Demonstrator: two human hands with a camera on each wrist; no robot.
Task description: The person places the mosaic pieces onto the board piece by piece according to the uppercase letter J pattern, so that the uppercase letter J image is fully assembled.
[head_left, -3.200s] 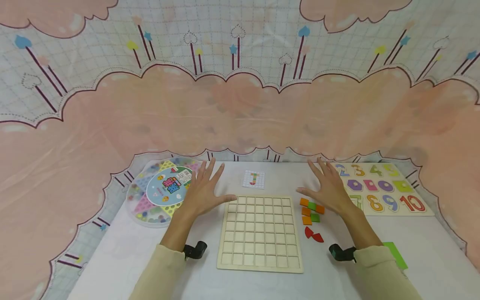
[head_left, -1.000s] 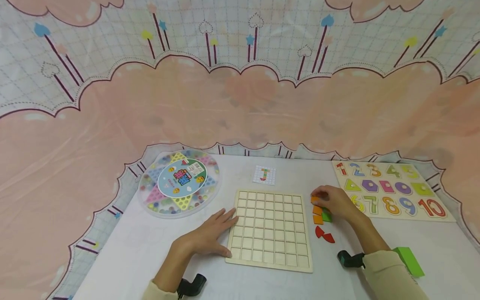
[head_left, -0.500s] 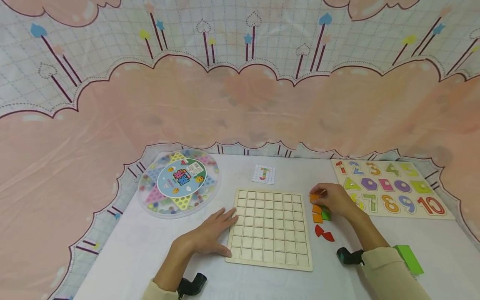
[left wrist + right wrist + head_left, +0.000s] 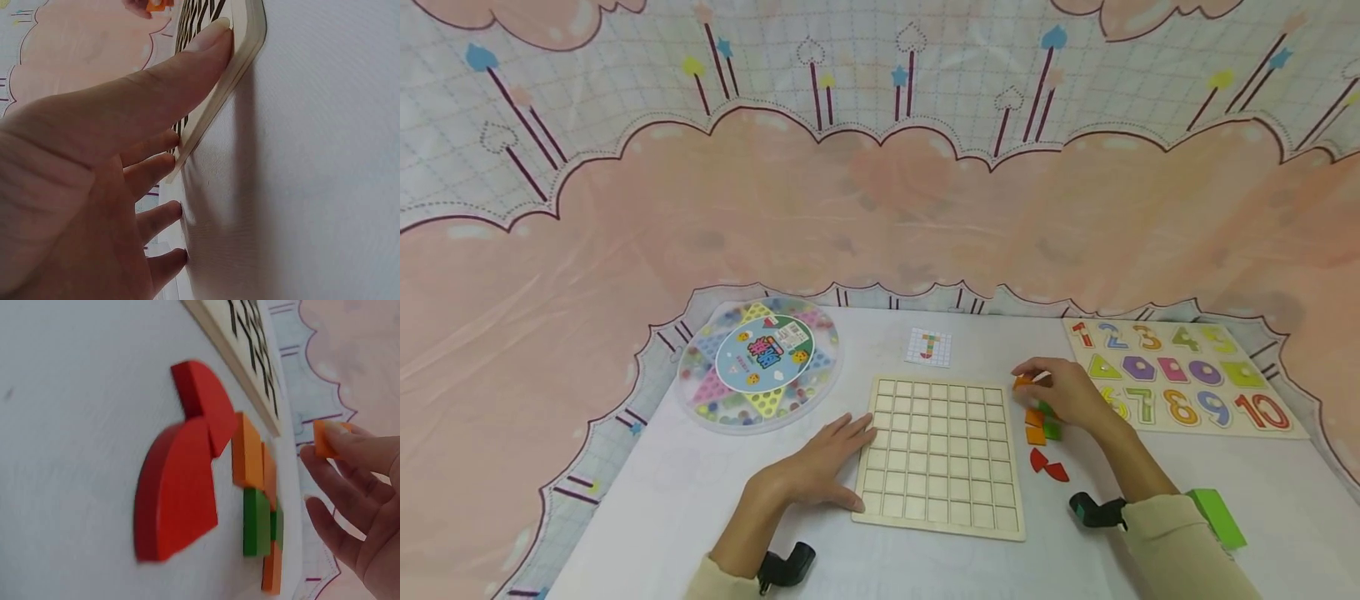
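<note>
Between thumb and fingers my right hand (image 4: 1063, 392) pinches an orange square tile (image 4: 323, 439), lifted off the table beside the wooden grid board (image 4: 940, 458). Below that hand lie more orange tiles (image 4: 1035, 435), green tiles (image 4: 1052, 430) and two red quarter-round pieces (image 4: 187, 487), one touching the other. My left hand (image 4: 812, 467) is spread at the board's left edge. In the left wrist view its thumb (image 4: 187, 75) rests on the board's corner rim, with the other fingers along the side. The board's cells hold no pieces.
A small grid card (image 4: 928, 347) with a coloured J lies behind the board. At left is a round clear game case (image 4: 760, 367); at right, a number puzzle board (image 4: 1187, 379). A green block (image 4: 1217, 518) sits by the right sleeve.
Both hands hovered spread over the table at first. The left has come down to the board's edge; the right has picked up an orange tile and shifted slightly left and up with it.
</note>
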